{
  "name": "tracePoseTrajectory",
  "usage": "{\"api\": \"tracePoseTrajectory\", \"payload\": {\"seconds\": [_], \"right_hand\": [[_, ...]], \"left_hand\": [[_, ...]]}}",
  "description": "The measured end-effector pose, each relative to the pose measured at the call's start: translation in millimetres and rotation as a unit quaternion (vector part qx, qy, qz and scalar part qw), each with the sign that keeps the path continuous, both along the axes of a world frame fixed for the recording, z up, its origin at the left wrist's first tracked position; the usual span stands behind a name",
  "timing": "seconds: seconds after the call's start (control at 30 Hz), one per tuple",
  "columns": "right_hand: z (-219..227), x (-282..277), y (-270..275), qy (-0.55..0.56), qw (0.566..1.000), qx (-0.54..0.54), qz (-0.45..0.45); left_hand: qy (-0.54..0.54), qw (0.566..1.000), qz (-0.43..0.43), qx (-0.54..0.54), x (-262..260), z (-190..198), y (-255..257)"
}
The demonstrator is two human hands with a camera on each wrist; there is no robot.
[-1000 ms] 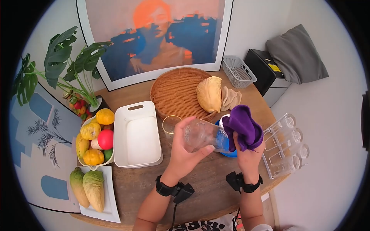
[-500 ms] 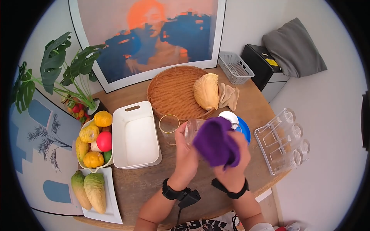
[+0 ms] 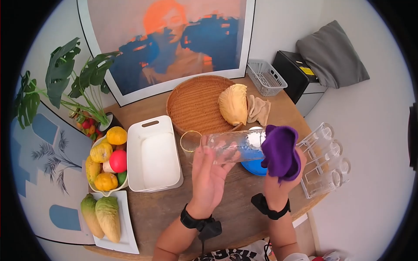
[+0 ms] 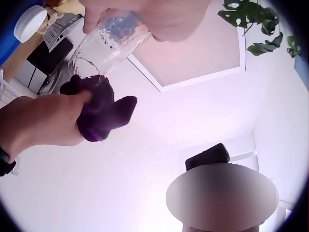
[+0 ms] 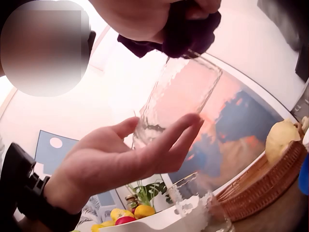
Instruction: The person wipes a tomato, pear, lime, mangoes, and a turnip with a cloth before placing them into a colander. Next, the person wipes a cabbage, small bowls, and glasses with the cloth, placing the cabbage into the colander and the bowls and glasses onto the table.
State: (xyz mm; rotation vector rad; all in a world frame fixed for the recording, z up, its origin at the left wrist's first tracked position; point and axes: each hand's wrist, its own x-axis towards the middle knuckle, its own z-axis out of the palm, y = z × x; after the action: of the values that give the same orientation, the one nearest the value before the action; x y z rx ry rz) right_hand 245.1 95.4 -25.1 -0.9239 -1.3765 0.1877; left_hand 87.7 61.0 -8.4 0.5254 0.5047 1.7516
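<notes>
A clear textured glass point(image 3: 233, 147) lies sideways between the hands in the head view. My left hand point(image 3: 206, 182) holds its left end, thumb and fingers round it, as the right wrist view also shows of the left hand point(image 5: 123, 157). Gripped in my right hand point(image 3: 282, 182) is a purple cloth point(image 3: 281, 152), pressed at the glass's right end. In the left wrist view the cloth point(image 4: 99, 108) touches the rim of the glass point(image 4: 104, 46). A gold-rimmed glass point(image 3: 190, 142) stands on the table behind the left hand.
A white bin point(image 3: 154, 156), fruit bowl point(image 3: 124, 180) and white plate point(image 3: 130, 226) stand at left. Behind are a wicker tray point(image 3: 191, 102) and grey basket point(image 3: 267, 78). A blue plate point(image 3: 254, 168) lies beyond the hands, with a rack of glasses point(image 3: 320, 185) at right.
The right hand and purple cloth swung left in front of the glass, then back right to its end. The held glass now lies more nearly level, and the left fingers are straighter.
</notes>
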Motion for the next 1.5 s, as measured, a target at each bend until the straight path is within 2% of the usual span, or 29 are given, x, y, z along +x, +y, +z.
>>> {"api": "tracePoseTrajectory", "payload": {"seconds": [0.03,0.07,0.13,0.2,0.27,0.3,0.33,0.4,0.47,0.53,0.57,0.63,0.73,0.8,0.87,0.9,0.93,1.0,1.07,1.1,1.13,1.2,1.23,1.27,1.33,1.37,1.4,1.47,1.5], "right_hand": [[10,-8,-5,-0.036,0.995,0.086,-0.035],[14,-10,-10,-0.031,0.995,0.084,-0.037],[18,-12,-17,-0.145,0.983,0.116,0.013],[13,-27,-22,-0.202,0.973,0.101,0.053],[5,-31,-30,-0.296,0.943,0.090,0.124],[7,-29,-30,-0.297,0.942,0.092,0.123],[10,-27,-30,-0.314,0.935,0.100,0.129],[11,-21,-27,-0.332,0.927,0.109,0.136],[9,-8,-16,-0.220,0.965,0.130,0.056],[11,-1,-13,-0.137,0.984,0.116,0.015],[7,-4,-7,-0.084,0.983,0.162,0.037],[8,-9,-2,-0.045,0.986,0.158,0.025],[3,-9,-5,0.028,0.995,0.086,0.037],[-9,-5,-8,-0.058,0.988,0.134,0.050],[-1,-3,-13,-0.170,0.971,0.142,0.094],[4,-1,-15,-0.223,0.955,0.145,0.135],[6,1,-16,-0.274,0.934,0.147,0.174],[8,8,-14,-0.312,0.916,0.177,0.179],[7,20,-6,-0.348,0.895,0.208,0.187],[2,30,4,-0.278,0.928,0.174,0.175],[1,35,12,-0.206,0.955,0.138,0.162],[45,28,8,-0.126,0.982,0.138,0.034],[0,35,23,-0.076,0.992,0.066,-0.082],[-4,34,29,-0.075,0.992,0.066,-0.083],[-5,34,35,0.039,0.991,0.112,-0.066],[18,22,15,0.061,0.995,0.072,-0.045],[3,26,9,0.061,0.994,0.073,-0.045],[-6,16,-4,0.027,0.997,-0.069,0.005],[-3,18,-4,0.036,0.986,0.025,0.164]], "left_hand": [[-0.008,1.000,-0.008,0.008,-1,0,-1],[-0.017,1.000,-0.015,0.016,-1,0,-2],[-0.050,0.998,-0.022,-0.008,-2,-7,-5],[-0.085,0.992,-0.052,-0.073,-1,-15,-6],[-0.002,0.995,-0.100,-0.010,-8,-13,-6],[-0.079,0.987,-0.133,-0.035,-4,-10,-11],[-0.080,0.987,-0.133,-0.034,-5,-11,-10],[-0.089,0.975,-0.196,-0.051,-8,-15,-8],[-0.103,0.971,-0.212,-0.043,-2,3,-15],[-0.137,0.985,-0.095,-0.030,6,1,-10],[-0.137,0.986,-0.092,-0.030,9,1,-9],[-0.141,0.986,-0.093,-0.011,11,1,-9],[-0.112,0.987,-0.113,-0.037,17,2,-12],[-0.111,0.984,-0.128,-0.052,20,-6,-16],[-0.199,0.952,-0.216,-0.087,18,-18,-15],[-0.272,0.913,-0.304,0.014,12,-21,-15],[-0.047,0.972,-0.229,0.016,9,-20,-20],[-0.128,0.967,-0.219,-0.034,11,-15,-16],[-0.108,0.969,-0.213,-0.061,14,-5,-19],[-0.088,0.971,-0.204,-0.088,15,-2,-20],[-0.159,0.963,-0.207,-0.065,16,-9,-17],[-0.070,0.977,-0.200,-0.004,19,1,-15],[-0.072,0.971,-0.228,0.013,19,-2,-15],[-0.072,0.971,-0.229,0.012,19,-4,-14],[0.013,0.970,-0.241,-0.008,22,-6,-14],[0.012,0.970,-0.243,-0.008,22,-8,-13],[0.031,0.970,-0.239,-0.010,22,-9,-13],[0.052,0.971,-0.234,-0.013,19,-12,-12],[0.000,0.976,-0.216,-0.030,19,-13,-11]]}}
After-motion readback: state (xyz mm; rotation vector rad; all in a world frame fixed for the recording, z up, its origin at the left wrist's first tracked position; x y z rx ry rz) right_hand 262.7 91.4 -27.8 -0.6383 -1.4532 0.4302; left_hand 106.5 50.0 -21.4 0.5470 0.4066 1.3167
